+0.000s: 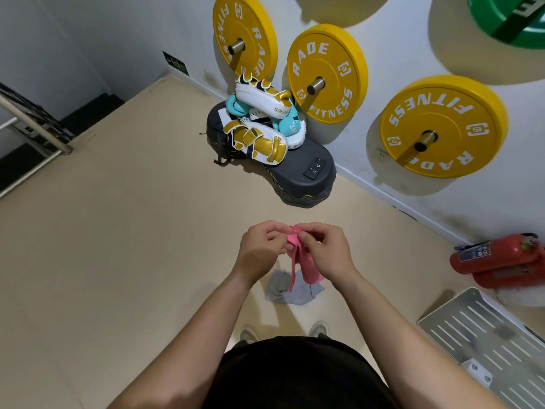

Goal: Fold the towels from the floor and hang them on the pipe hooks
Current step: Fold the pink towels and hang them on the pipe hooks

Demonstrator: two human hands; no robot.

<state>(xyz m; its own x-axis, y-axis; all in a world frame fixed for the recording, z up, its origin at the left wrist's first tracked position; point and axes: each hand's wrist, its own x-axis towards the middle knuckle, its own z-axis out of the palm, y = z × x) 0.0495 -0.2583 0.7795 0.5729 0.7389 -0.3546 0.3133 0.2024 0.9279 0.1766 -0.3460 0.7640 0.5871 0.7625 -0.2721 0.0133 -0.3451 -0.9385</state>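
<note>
A pink towel (306,271) hangs down in front of me, bunched at its top edge. My left hand (261,249) and my right hand (324,250) are close together at chest height, and both pinch that top edge between thumb and fingers. Below the pink towel a grey towel (295,292) lies crumpled on the beige floor, just ahead of my shoes. No pipe hooks are in view.
Yellow weight plates (327,73) hang on pegs on the white wall. Boxing pads (259,119) are piled on a dark step platform (303,172). Red fire extinguishers (501,261) and a slotted grey panel (486,335) lie at the right. A stair railing (35,122) is at the left.
</note>
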